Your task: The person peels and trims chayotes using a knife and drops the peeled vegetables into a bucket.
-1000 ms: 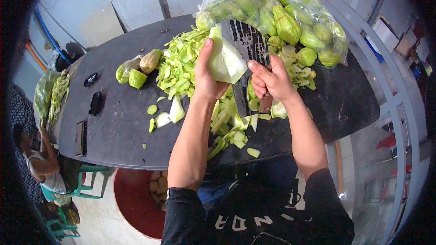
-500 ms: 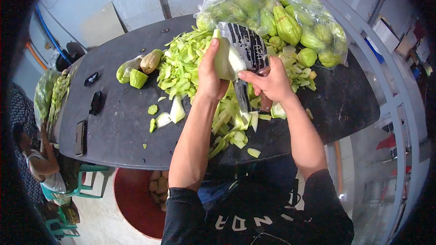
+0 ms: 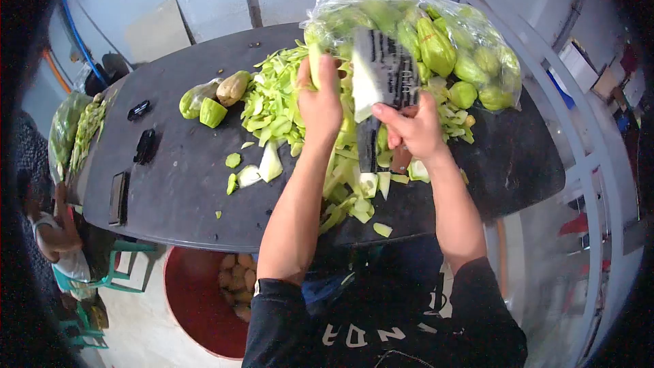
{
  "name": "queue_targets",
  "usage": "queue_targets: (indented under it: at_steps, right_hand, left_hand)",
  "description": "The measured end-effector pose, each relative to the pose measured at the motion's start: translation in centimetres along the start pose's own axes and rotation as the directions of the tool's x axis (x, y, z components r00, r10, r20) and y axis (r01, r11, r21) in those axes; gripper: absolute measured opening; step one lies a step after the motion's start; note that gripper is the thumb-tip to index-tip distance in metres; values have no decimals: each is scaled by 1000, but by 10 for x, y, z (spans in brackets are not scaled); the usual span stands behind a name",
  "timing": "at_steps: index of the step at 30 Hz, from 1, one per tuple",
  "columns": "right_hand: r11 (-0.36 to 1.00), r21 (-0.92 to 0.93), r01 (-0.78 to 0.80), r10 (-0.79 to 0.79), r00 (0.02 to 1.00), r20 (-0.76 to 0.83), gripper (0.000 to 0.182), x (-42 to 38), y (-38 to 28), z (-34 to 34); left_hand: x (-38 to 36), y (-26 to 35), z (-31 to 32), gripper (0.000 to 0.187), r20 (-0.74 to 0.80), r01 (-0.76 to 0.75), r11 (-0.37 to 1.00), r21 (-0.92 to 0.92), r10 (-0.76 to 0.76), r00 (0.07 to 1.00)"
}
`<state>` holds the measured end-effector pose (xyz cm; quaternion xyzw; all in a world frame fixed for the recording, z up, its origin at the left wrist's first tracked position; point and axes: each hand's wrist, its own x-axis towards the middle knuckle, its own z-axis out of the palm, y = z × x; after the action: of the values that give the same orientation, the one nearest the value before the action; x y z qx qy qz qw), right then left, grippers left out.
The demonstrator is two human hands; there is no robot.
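My left hand [image 3: 320,95] is closed around a pale green peeled chayote piece [image 3: 315,65], held upright over the heap of green peelings [image 3: 269,105]. To its right, my right hand [image 3: 412,126] grips a wide dark cleaver [image 3: 392,68] with a striped, marked blade. A pale white-green slice [image 3: 366,85] lies against the blade's left side, with my right thumb at its lower end. The slice and the piece in my left hand are apart. A strip of the dark tabletop shows near the knife's lower end.
A clear bag of green chayotes [image 3: 436,48] lies at the back of the dark table [image 3: 184,184]. Several chayotes [image 3: 212,113] sit left of the peelings. A red tub [image 3: 197,313] with brownish produce stands below. At far left is a seated person [image 3: 61,238].
The chayote in my hands has come apart: my left hand has drawn slightly away with one piece, while a slice stays on the blade. The view has shifted slightly.
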<state>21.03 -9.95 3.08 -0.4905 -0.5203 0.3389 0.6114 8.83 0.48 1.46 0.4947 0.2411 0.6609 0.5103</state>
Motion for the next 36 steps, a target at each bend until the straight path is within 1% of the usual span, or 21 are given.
queue_targets:
  at_steps: [1,2,3,4,7,8,9,10,11,12,13,15,19,20,22,25,27,29,33,35,36]
  right_hand:
    - [1000,7,10,-10,1000,-24,18,0,-2,-3]
    - [999,27,39,-38,998,-52,18,0,-2,-5]
    - [996,47,71,-67,995,-81,17,1,-2,-7]
    - [994,20,107,-105,991,-83,17,2,-3,-10]
    - [997,-27,78,-81,991,-109,17,1,-4,-13]
    - [995,-51,89,-94,990,-110,17,1,-2,-13]
    - [995,-50,91,-96,989,-112,17,1,-2,-12]
    - [992,-87,86,-94,991,-98,17,1,-2,-10]
    - [989,-125,79,-90,992,-85,18,0,-2,-9]
    - [987,-148,61,-71,995,-66,16,1,1,-10]
    - [987,-147,57,-68,995,-73,16,0,3,-10]
    - [992,-112,55,-62,996,-58,14,1,7,-10]
    - [984,-176,8,-22,997,-79,17,5,5,-16]
    - [984,-177,9,-24,996,-81,17,5,6,-16]
    - [964,-265,-19,1,998,-69,19,5,10,-14]
    - [978,-206,-10,-13,994,-111,14,3,10,-9]
    - [975,-223,17,-33,997,-70,17,7,19,-14]
    - [968,-224,117,-133,990,-55,15,9,22,-13]
    - [979,-204,11,-32,995,-97,14,5,11,-11]
    - [969,-246,-31,14,998,-68,14,5,7,-18]
    - [970,-243,-25,3,996,-89,16,4,6,-18]
  left_hand:
    - [5,3,-5,47,33,158,956,-249,-155,987]
    - [8,6,-11,54,163,297,848,-440,-249,955]
    - [11,8,-17,62,308,431,684,-588,-303,902]
    - [12,10,-21,70,365,474,608,-637,-304,880]
    - [12,8,-24,68,402,467,631,-620,-255,879]
    - [13,1,-24,60,388,394,760,-517,-203,899]
    - [10,7,-19,54,358,253,890,-380,-111,927]
    - [4,12,-15,55,330,121,974,-194,-51,943]
    - [-2,17,-9,56,315,-15,1000,4,13,949]
    - [-3,15,-5,66,321,-28,999,20,20,947]
    - [0,9,-4,70,332,-134,980,148,79,940]
    - [-1,2,-3,76,320,-212,935,284,116,940]
    - [1,0,-2,79,263,-245,893,377,150,953]
    - [0,0,-1,79,271,-277,880,386,179,946]
    - [-6,7,4,76,296,-361,827,431,248,922]
    - [-10,9,9,74,276,-328,857,397,229,933]
    - [-6,-2,7,72,287,-365,828,425,259,922]
    - [-6,-4,6,71,277,-372,819,437,271,922]
    - [-1,-6,2,70,290,-388,792,471,276,916]
    - [9,-15,-8,68,153,-353,725,591,330,932]
    - [10,-10,-11,66,85,-268,775,573,269,959]
